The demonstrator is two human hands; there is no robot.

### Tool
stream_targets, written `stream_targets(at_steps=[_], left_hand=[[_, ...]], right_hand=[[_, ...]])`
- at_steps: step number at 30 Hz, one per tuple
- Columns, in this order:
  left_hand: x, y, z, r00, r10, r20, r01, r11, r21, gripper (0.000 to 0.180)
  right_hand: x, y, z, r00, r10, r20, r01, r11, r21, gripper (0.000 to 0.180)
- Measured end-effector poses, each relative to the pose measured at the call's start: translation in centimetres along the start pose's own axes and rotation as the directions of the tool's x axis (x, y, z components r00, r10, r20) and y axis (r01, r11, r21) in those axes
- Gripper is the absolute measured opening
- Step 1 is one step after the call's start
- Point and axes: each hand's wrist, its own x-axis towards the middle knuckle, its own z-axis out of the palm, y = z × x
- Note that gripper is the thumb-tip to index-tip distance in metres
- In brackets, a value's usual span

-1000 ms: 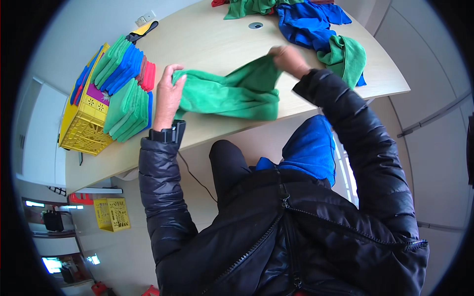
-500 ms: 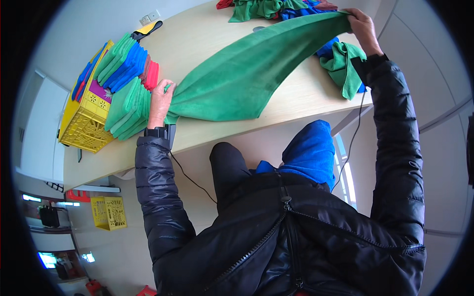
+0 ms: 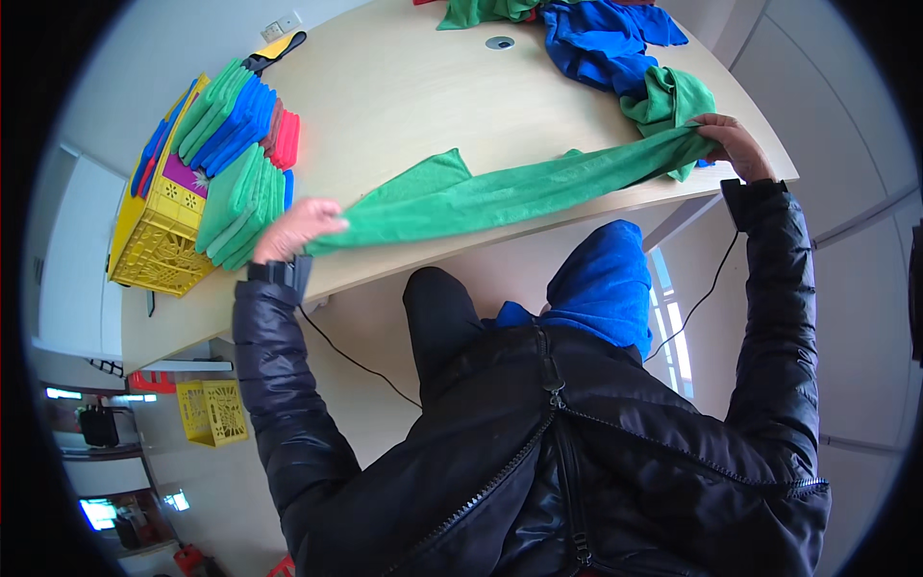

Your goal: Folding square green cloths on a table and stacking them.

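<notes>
A green towel (image 3: 510,197) is stretched in a long narrow band along the table's front edge, one corner of it lying flat behind. My left hand (image 3: 296,231) pinches its left end beside a stack of folded green towels (image 3: 236,207). The other end is gripped by my right hand (image 3: 735,146) near the table's right corner, just in front of a crumpled green towel (image 3: 673,96). Both hands are closed on the cloth.
At the left stands a yellow plastic crate (image 3: 159,250) beside folded blue towels (image 3: 234,120) and red towels (image 3: 286,139). Crumpled blue towels (image 3: 601,43) lie at the back right. A blue towel (image 3: 606,288) covers my right thigh. Another yellow crate (image 3: 212,412) sits on the floor.
My right hand has come down toward me from the back right, and the raised green towel has sunk into a narrow band. My left hand has shifted slightly left and nearer.
</notes>
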Motion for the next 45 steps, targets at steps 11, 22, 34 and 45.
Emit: stream_targets(at_steps=[11,22,34,45], left_hand=[[12.0,9.0,-4.9,0.547,0.162,-0.822,-0.524,0.831,-0.185,0.031],[6.7,-5.0,7.5,0.703,0.095,-0.705,0.414,0.751,0.515,0.031],[10.0,-6.7,6.0,0.845,-0.078,-0.529,-0.281,0.777,-0.563,0.031],[-0.2,-6.1,9.3,0.879,-0.324,-0.349,0.018,0.755,-0.656,0.015]], right_hand=[[-0.2,0.1,3.7,0.984,-0.079,-0.157,0.128,0.935,0.330,0.030],[-2.1,1.9,5.0,0.996,-0.069,-0.047,0.081,0.937,0.339,0.029],[-2.4,4.1,3.7,0.998,-0.058,-0.036,0.068,0.910,0.408,0.027],[-4.6,2.7,6.7,0.999,-0.045,-0.022,0.050,0.937,0.346,0.030]])
